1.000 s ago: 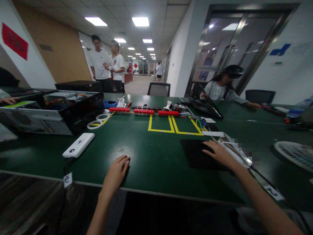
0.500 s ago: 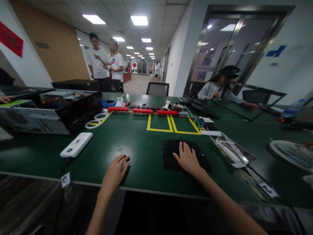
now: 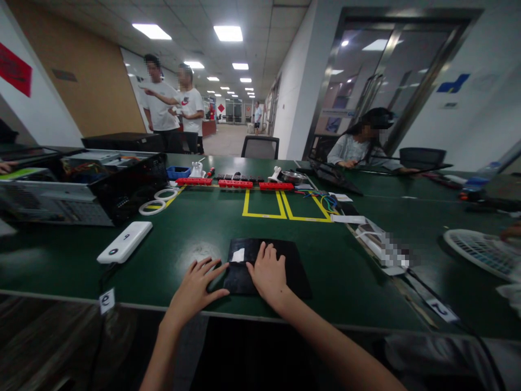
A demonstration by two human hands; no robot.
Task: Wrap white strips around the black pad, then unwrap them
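Note:
A thin, flat black rectangular piece [image 3: 296,274], perhaps a mat or folded sheet, lies near the front edge of the green table [image 3: 183,239]. On its left part is a small white patch [image 3: 238,254], with a crease running across beneath it. My right hand [image 3: 268,274] rests palm down on the black piece, fingers loosely spread. At its left edge is my left hand [image 3: 198,288], open with fingers apart. The left fingertips are at or very close to that edge; I cannot tell if they press on it.
An open computer case [image 3: 126,190] stands at left, by white rings [image 3: 152,207] and a white power bank [image 3: 125,241]. Red strips [image 3: 235,184] and yellow tape outlines [image 3: 264,216] lie farther back. Coloured wires [image 3: 328,202] and a white basket [image 3: 480,250] are rightward. A person [image 3: 362,146] sits across.
The black piece and my right hand have moved left, and the white patch has come into view. My left hand has spread its fingers and now reaches the piece's left edge.

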